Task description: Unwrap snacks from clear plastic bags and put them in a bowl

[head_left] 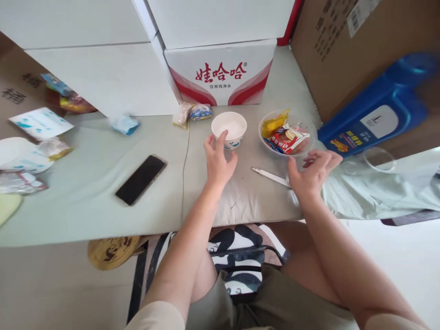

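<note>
A small white paper bowl (229,128) with a blue print stands on the pale green table (85,201). My left hand (217,161) is open just in front of it, and one fingertip touches its near wall. To the right, a clear plastic bowl (287,136) holds several snack packets in yellow and red. Just in front of this bowl's near rim is my right hand (312,173), fingers loosely apart and holding nothing. A thin white stick (270,176) lies on the table between my hands, its right end under my right hand.
A black phone (141,179) lies to the left. White cartons (220,68) and a brown box (343,50) wall off the back. A blue jug (378,114) lies at the right beside a clear lid (378,160). Wrapped snacks (192,112) and papers (40,123) lie scattered at the left.
</note>
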`<state>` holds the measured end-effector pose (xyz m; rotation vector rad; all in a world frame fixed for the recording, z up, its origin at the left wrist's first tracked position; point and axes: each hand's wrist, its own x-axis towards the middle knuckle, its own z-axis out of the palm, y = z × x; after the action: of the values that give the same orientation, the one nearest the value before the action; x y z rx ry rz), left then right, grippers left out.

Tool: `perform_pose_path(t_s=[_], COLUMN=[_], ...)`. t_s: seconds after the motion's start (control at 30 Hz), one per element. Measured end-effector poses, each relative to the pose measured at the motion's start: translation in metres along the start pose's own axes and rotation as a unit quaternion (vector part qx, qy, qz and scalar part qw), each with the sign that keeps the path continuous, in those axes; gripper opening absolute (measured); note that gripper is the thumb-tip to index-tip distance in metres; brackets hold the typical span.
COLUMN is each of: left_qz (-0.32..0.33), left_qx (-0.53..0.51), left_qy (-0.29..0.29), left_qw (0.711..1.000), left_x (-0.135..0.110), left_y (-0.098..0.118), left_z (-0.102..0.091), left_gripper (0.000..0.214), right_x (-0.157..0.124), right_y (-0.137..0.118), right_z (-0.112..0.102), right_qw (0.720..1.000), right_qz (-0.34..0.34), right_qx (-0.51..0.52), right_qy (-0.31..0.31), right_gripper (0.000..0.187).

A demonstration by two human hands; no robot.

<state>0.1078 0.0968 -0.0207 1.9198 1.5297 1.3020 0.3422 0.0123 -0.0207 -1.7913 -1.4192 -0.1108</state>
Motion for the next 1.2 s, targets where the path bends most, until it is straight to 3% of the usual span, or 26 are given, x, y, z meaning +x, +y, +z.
perform_pose_path(t_s=[0.1,0.2,0.3,0.53,0.7,0.8,0.9,0.93,0.97,1.03,1.07,1.13,1.2], left_qz=[-0.019,-0.038,-0.038,-0.025,-0.026,-0.019,-0.022,-0.027,-0.033,-0.037,-0.035,-0.031,-0.035], left_qx=[-0.015,-0.033,-0.047,-0.071,-0.070,-0.067,-0.059,-0.058,-0.062,-0.091,-0.116,-0.171,-0.203], left_qy=[-0.010,-0.015,-0.019,-0.013,-0.012,-0.016,-0.031,-0.043,-0.058,-0.096,-0.116,-0.143,-0.148], left_qw=[1.000,0.999,0.998,0.997,0.997,0.997,0.998,0.997,0.996,0.990,0.986,0.974,0.967], left_x=[0.010,0.015,0.012,0.004,0.008,0.011,0.012,0.012,0.012,0.010,0.009,0.004,-0.001], left_y=[0.001,0.005,0.010,0.008,0.004,0.001,-0.002,-0.002,-0.001,0.002,0.004,0.008,0.011], left_z=[0.000,0.000,-0.003,-0.016,-0.019,-0.021,-0.022,-0.022,-0.022,-0.020,-0.018,-0.015,-0.013], left_gripper=[0.040,0.013,0.007,0.006,0.007,0.008,0.007,0.007,0.007,0.011,0.015,0.028,0.038], right_x=[-0.010,-0.011,0.007,0.096,0.173,0.197,0.180,0.166,0.149,0.113,0.096,0.072,0.064], right_y=[-0.013,-0.027,-0.035,-0.027,-0.017,-0.019,-0.026,-0.028,-0.031,-0.035,-0.036,-0.035,-0.029], right_z=[-0.003,0.002,0.010,0.024,0.067,0.089,0.088,0.084,0.078,0.066,0.060,0.049,0.041], right_qw=[0.997,0.979,0.966,0.910,0.886,0.891,0.908,0.913,0.920,0.894,0.885,0.889,0.911], right_qz=[-0.018,-0.023,-0.002,-0.011,0.008,-0.002,-0.055,-0.088,-0.163,-0.294,-0.329,-0.347,-0.315], right_qx=[-0.012,-0.042,-0.108,-0.244,-0.289,-0.272,-0.220,-0.190,-0.104,0.027,0.054,0.070,0.052], right_qy=[-0.073,-0.197,-0.234,-0.334,-0.363,-0.364,-0.351,-0.349,-0.342,-0.337,-0.324,-0.291,-0.261], right_gripper=[0.015,0.024,0.035,0.044,0.052,0.050,0.050,0.052,0.055,0.058,0.051,0.033,0.022])
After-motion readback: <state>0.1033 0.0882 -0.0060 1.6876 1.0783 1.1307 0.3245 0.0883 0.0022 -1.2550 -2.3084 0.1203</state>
